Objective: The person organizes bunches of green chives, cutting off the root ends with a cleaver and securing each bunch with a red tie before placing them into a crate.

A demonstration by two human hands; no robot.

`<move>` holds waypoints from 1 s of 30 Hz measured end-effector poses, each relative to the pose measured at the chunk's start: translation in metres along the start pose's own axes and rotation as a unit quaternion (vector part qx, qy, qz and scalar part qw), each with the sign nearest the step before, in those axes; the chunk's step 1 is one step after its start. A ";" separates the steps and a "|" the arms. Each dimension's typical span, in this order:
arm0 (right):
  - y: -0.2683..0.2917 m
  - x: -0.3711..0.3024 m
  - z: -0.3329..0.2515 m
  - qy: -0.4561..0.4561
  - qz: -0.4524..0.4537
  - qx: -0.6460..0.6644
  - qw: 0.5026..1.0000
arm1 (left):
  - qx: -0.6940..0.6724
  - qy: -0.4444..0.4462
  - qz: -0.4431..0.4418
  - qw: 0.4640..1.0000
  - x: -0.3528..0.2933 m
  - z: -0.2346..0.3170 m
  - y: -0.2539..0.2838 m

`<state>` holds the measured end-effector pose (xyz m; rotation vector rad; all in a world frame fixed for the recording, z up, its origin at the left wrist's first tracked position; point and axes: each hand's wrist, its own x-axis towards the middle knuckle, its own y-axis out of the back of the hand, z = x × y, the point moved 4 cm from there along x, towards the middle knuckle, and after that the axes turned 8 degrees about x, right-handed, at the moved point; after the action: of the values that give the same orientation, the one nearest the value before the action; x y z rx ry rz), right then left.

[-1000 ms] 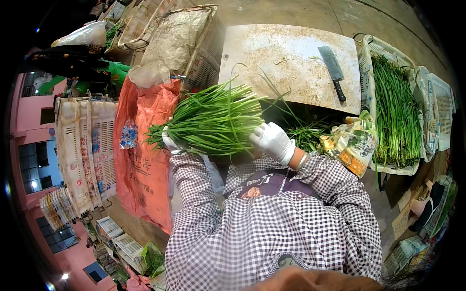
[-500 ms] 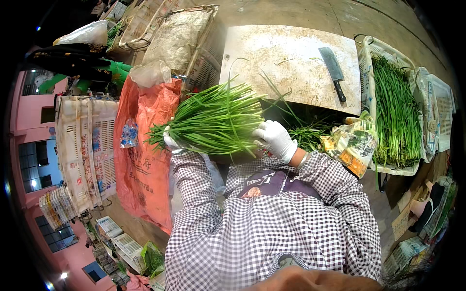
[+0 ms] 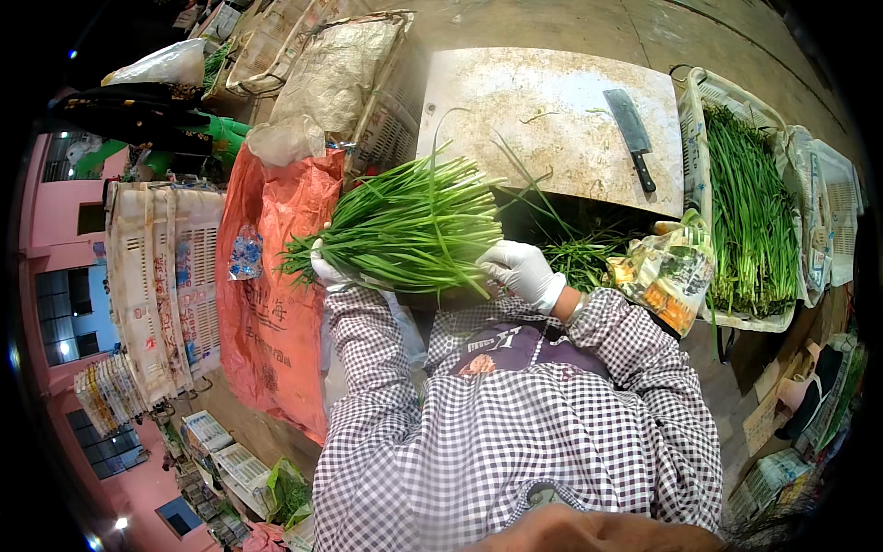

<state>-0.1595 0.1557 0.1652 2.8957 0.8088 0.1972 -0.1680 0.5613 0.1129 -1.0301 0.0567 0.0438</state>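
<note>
A large bunch of green garlic chives (image 3: 414, 225) lies sideways before my chest, leaf tips to the left and pale stem ends to the right. My left hand (image 3: 329, 267), in a white glove, is wrapped round the leafy end; most of its fingers are hidden under the leaves. At the lower edge of the stem end is my right hand (image 3: 526, 274), also gloved in white. Its fingers are closed in a pinch there, and whether they grip one stalk or several is too small to tell. A few longer leaves stick out beyond the bunch.
Ahead is a stained white board (image 3: 524, 120) bearing a cleaver (image 3: 631, 133). A white crate (image 3: 697, 184) of chives stands to the right. Loose leaves (image 3: 584, 258) and a printed bag (image 3: 667, 271) lie nearer. To the left are a red plastic sack (image 3: 276, 322) and stacked crates (image 3: 152, 285).
My right hand has shifted slightly down and right along the stem ends, with its fingers turned a little. My left hand and the bunch stay almost still.
</note>
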 end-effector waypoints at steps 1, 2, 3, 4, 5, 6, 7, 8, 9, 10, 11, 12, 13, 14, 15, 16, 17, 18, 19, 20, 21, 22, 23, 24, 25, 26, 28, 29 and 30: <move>0.004 0.000 -0.001 0.034 0.015 -0.046 0.998 | 0.003 0.000 0.001 1.000 0.001 -0.002 -0.005; 0.008 -0.001 -0.001 0.040 0.014 -0.097 0.994 | 0.013 -0.015 0.047 0.999 0.001 -0.002 0.000; 0.012 -0.002 -0.004 0.048 0.008 -0.146 0.988 | 0.024 -0.036 0.096 0.994 -0.004 0.002 0.009; 0.018 -0.003 -0.004 0.055 0.004 -0.195 0.979 | 0.034 -0.054 0.143 0.988 -0.006 0.004 0.014; 0.029 -0.005 -0.002 0.072 -0.003 -0.200 0.977 | 0.026 -0.046 0.147 0.988 -0.008 0.004 0.016; 0.046 -0.009 0.018 0.061 -0.027 -0.223 0.973 | 0.021 -0.033 0.116 0.993 -0.005 0.004 0.015; 0.066 -0.012 0.031 0.001 -0.050 -0.321 0.946 | 0.016 -0.023 0.086 0.996 -0.006 0.006 0.015; 0.090 -0.015 0.058 -0.103 -0.084 -0.487 0.863 | 0.010 -0.010 0.055 0.998 -0.004 0.005 0.014; 0.111 -0.020 0.084 -0.185 -0.080 -0.621 0.758 | 0.020 -0.029 0.102 0.994 -0.003 0.004 0.018; 0.122 -0.023 0.078 -0.189 -0.067 -0.659 0.725 | 0.022 -0.018 0.089 0.996 -0.002 0.004 0.019; 0.121 -0.023 0.068 -0.138 -0.016 -0.572 0.808 | 0.024 -0.007 0.077 0.997 -0.002 0.005 0.020; 0.116 -0.019 0.039 -0.086 0.033 -0.472 0.877 | 0.027 0.005 0.068 0.997 -0.006 0.006 0.024; 0.099 -0.012 0.005 0.011 0.038 -0.403 0.914 | -0.027 -0.029 0.138 0.990 -0.014 0.011 0.045; 0.085 -0.010 -0.024 0.121 0.077 -0.279 0.950 | 0.024 -0.002 0.055 0.998 -0.005 0.004 0.031; 0.068 -0.005 -0.044 0.169 0.068 -0.175 0.968 | 0.019 -0.009 0.057 0.998 -0.002 0.001 0.028; 0.051 -0.004 -0.048 0.150 0.070 -0.165 0.972 | 0.014 -0.016 0.061 0.998 0.001 0.000 0.026; 0.036 -0.001 -0.048 0.139 0.056 -0.164 0.975 | 0.014 -0.022 0.072 0.997 0.001 0.003 0.030; 0.021 0.003 -0.049 0.138 0.051 -0.162 0.976 | 0.017 -0.030 0.087 0.996 -0.004 0.011 0.039; 0.012 0.007 -0.049 0.120 0.051 -0.170 0.977 | 0.017 -0.034 0.100 0.994 -0.004 0.013 0.040; 0.005 0.011 -0.049 0.103 0.050 -0.178 0.977 | 0.025 -0.030 0.089 0.995 -0.006 0.014 0.040; -0.001 0.014 -0.041 0.098 0.054 -0.198 0.974 | 0.029 -0.022 0.078 0.996 -0.005 0.010 0.034; -0.003 0.016 -0.034 0.092 0.051 -0.210 0.972 | 0.033 -0.015 0.064 0.997 -0.001 0.006 0.024; -0.006 0.018 -0.029 0.085 0.048 -0.222 0.970 | 0.038 0.020 -0.012 0.999 0.003 0.003 0.008; -0.008 0.019 -0.027 0.080 0.043 -0.232 0.969 | 0.034 0.007 -0.008 0.999 0.003 0.001 0.003; -0.009 0.021 -0.027 0.062 0.034 -0.236 0.969 | 0.030 -0.006 -0.004 1.000 0.001 -0.001 -0.001; -0.011 0.021 -0.025 0.046 0.025 -0.227 0.972 | 0.026 -0.019 0.000 0.999 0.000 -0.002 -0.006; -0.015 0.022 -0.020 0.015 0.008 -0.210 0.978 | 0.047 -0.042 0.118 0.991 -0.003 -0.002 -0.010; -0.016 0.021 -0.019 0.004 0.009 -0.192 0.981 | 0.042 -0.056 0.136 0.988 -0.002 -0.005 -0.014; -0.017 0.021 -0.020 -0.013 0.016 -0.180 0.983 | 0.037 -0.072 0.154 0.985 -0.004 -0.007 -0.017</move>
<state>-0.1537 0.1826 0.1836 2.5655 0.6443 0.2780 -0.1711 0.5467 0.1244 -0.9333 0.0860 0.3948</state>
